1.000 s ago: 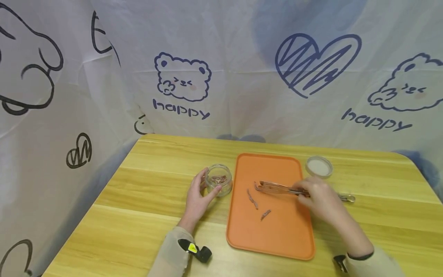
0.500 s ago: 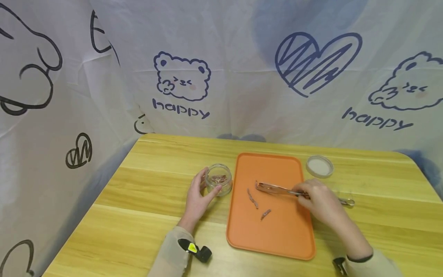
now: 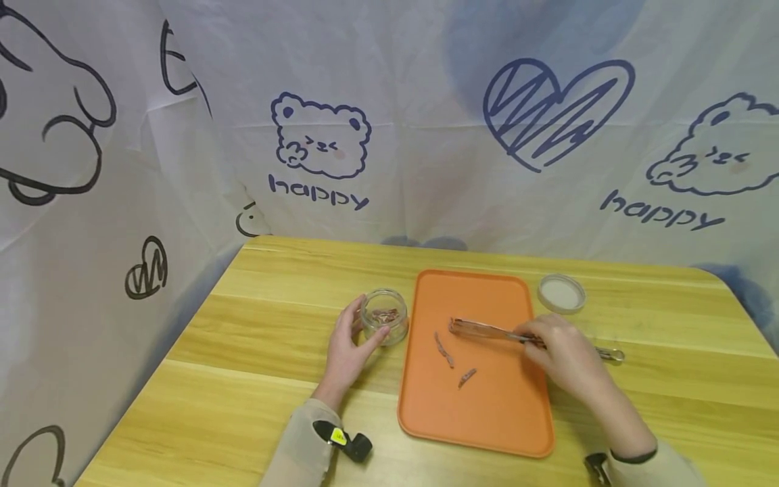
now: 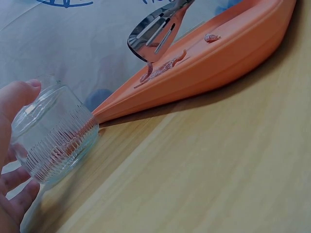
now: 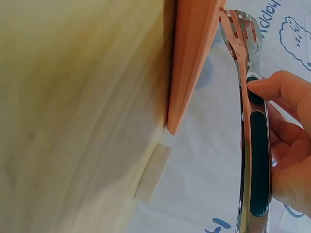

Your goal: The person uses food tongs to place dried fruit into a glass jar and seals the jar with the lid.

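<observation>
My left hand (image 3: 348, 348) grips a ribbed glass jar (image 3: 385, 333) standing left of the orange tray (image 3: 487, 423). Reddish-brown dried strips (image 4: 73, 144) lie inside the jar. In my right hand (image 3: 562, 352) is a pair of metal tongs (image 3: 489, 331) with slotted heads and dark green grips (image 5: 259, 165), held low over the tray. At the tongs' tips is a small dried strip (image 4: 146, 73), apparently between the heads. Two more pieces lie on the tray nearer me, a long strip (image 3: 444, 350) and a short strip (image 3: 467, 377).
A round clear lid (image 3: 561, 293) lies on the wooden table (image 3: 243, 379), right of the tray's far corner. Behind the table hangs a white cloth (image 3: 426, 135) printed with hearts and bears. A wrist camera (image 3: 359, 446) sits on my left sleeve.
The heads of the tongs have drawn together around the strip at their tips, with a slight shift of the tongs. My left hand and the jar have stayed in place.
</observation>
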Motion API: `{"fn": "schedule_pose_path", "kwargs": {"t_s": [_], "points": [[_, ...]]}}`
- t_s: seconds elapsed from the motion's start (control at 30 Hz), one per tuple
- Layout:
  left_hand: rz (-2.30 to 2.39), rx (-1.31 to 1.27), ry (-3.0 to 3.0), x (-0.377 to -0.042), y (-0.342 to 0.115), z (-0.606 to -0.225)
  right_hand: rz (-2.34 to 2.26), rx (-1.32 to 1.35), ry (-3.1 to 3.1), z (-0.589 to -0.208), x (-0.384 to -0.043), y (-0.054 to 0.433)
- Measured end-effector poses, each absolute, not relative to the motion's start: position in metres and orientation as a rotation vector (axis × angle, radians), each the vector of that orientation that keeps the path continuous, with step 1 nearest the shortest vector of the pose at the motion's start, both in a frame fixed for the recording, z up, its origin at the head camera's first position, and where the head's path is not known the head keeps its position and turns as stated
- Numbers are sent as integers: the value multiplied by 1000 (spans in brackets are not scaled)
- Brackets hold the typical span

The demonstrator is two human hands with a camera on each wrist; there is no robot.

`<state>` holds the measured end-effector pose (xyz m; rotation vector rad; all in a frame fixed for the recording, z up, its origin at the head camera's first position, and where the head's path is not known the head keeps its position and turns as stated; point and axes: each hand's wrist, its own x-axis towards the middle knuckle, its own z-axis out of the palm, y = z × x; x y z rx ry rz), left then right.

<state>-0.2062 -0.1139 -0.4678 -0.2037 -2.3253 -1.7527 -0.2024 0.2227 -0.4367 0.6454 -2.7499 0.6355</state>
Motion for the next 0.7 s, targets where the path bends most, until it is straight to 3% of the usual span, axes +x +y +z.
{"fn": "schedule_pose_path", "kwargs": {"t_s": [0.7], "points": [[-1763, -205, -2328, -205, -113, -465, 645, 662, -2682, -412, -208, 216]]}}
